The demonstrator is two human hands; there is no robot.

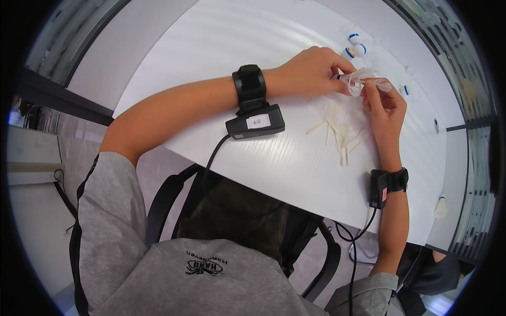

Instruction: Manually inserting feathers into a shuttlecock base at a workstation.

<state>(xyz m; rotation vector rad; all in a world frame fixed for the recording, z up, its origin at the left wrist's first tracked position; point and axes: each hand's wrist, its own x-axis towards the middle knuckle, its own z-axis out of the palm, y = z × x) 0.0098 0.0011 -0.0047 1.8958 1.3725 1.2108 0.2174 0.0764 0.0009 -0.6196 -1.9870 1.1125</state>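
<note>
My left hand [311, 71] and my right hand [386, 108] meet over the far right part of the white table [226, 58]. Together they pinch a small clear plastic wrapper [361, 81] with something thin and pale inside. The left fingers grip its left end, the right fingers its right end. Just below the hands lie several thin pale sticks [337, 134] scattered on the table. Each wrist wears a black strap with a small black device and a cable.
Small white round caps with blue rims [354, 45] sit beyond the hands, another one [405, 89] to the right. A black chair [237, 210] is under the table's near edge. A small white object [440, 206] lies at the right near the table edge.
</note>
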